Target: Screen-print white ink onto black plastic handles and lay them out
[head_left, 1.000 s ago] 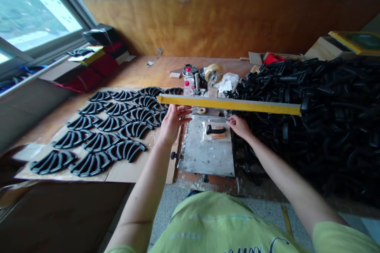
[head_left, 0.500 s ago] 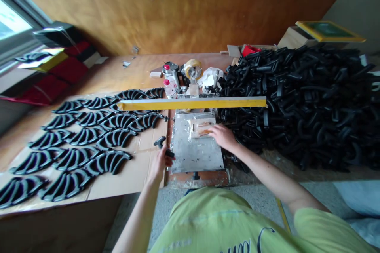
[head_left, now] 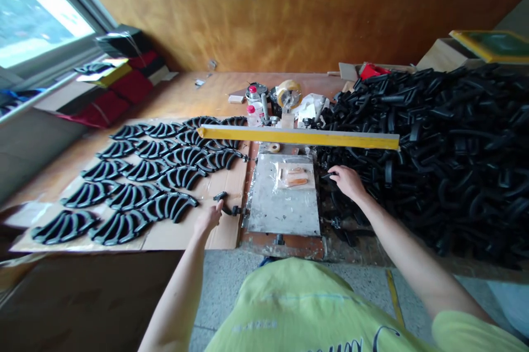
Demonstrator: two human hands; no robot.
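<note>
My left hand [head_left: 210, 217] grips a black curved plastic handle [head_left: 226, 204] by its side, above the bare part of the cardboard sheet [head_left: 223, 236]. Rows of similar curved handles [head_left: 124, 225] lie fanned out on that cardboard to the left. At the near edge of the big heap of black handles [head_left: 438, 159], my right hand [head_left: 347, 181] pinches the end of one dark piece [head_left: 329, 174]; most of its shape blends into the heap. Between my hands sits a metal plate [head_left: 281, 214] with a small clear-covered block [head_left: 295, 176] on it.
A yellow-edged screen frame [head_left: 301, 137] spans above the plate's far end. Behind it stand pink-capped bottles [head_left: 252, 112], a tape roll [head_left: 288, 94] and crumpled white paper [head_left: 309, 107]. Red and black boxes [head_left: 132, 85] are stacked near the window.
My left hand has carried its handle left from the plate's edge to over the cardboard. My right hand has moved from the block on the plate to the heap. The view has shifted left.
</note>
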